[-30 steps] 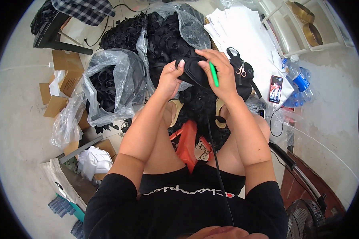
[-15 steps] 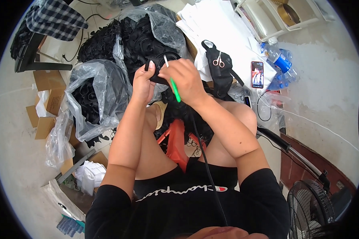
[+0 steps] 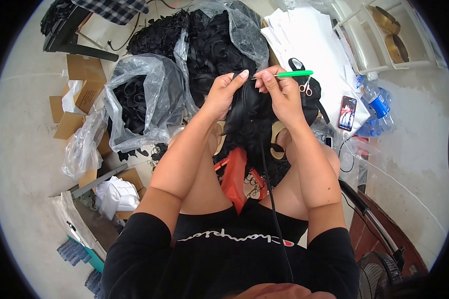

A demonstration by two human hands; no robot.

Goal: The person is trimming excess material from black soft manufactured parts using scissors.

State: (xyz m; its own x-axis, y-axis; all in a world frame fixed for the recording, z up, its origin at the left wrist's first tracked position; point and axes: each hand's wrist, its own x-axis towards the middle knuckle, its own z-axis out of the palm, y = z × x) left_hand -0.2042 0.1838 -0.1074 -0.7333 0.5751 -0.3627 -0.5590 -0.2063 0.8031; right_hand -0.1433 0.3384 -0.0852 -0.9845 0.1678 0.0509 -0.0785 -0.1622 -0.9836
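Note:
My left hand (image 3: 223, 94) pinches the end of a black fabric strip (image 3: 244, 102) between thumb and fingers, and the strip hangs down between my legs. Close by on the right, my right hand (image 3: 283, 97) is closed around a slim green-handled tool (image 3: 294, 74). Its thin metal tip points left, at the strip near my left thumb; whether the two touch I cannot tell. Beyond the right hand, small scissors (image 3: 307, 88) with pinkish handles lie on a black cloth item (image 3: 314, 99). Loose black strips (image 3: 212, 55) fill the plastic bag in front of me.
Another clear plastic bag (image 3: 114, 114) of black strips stands to the left, beside open cardboard boxes (image 3: 87, 74). White sheets (image 3: 304, 35), a lit phone (image 3: 347, 113), plastic bottles (image 3: 379, 104) and a white rack (image 3: 369, 50) are at the right. A fan (image 3: 379, 271) stands lower right.
My hands have drawn apart. The right hand has turned, swinging the green handle from pointing down to pointing right. The whole view has shifted, so surroundings appear further right.

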